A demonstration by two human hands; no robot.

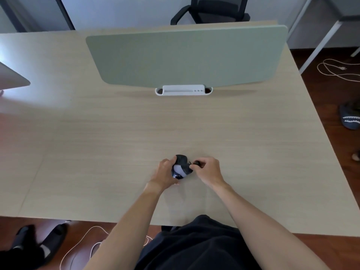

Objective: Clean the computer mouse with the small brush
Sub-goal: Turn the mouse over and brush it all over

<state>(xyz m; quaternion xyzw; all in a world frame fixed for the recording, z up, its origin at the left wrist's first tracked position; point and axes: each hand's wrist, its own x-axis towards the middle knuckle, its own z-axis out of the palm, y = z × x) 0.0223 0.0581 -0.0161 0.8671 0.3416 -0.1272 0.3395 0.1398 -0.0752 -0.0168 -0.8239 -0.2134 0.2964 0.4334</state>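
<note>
A black and grey computer mouse (181, 167) is tilted up off the wooden desk (116, 143), near the front edge. My left hand (165, 173) grips it from the left side. My right hand (207, 171) pinches a small dark brush (196, 163), whose tip meets the mouse's right side. The brush is mostly hidden by my fingers.
A green divider panel (187, 55) in a white clamp base (184, 90) stands across the back of the desk. A grey object (11, 78) juts in at the left edge. White cables lie on the floor at the right (337, 71) and below the desk front (81, 242).
</note>
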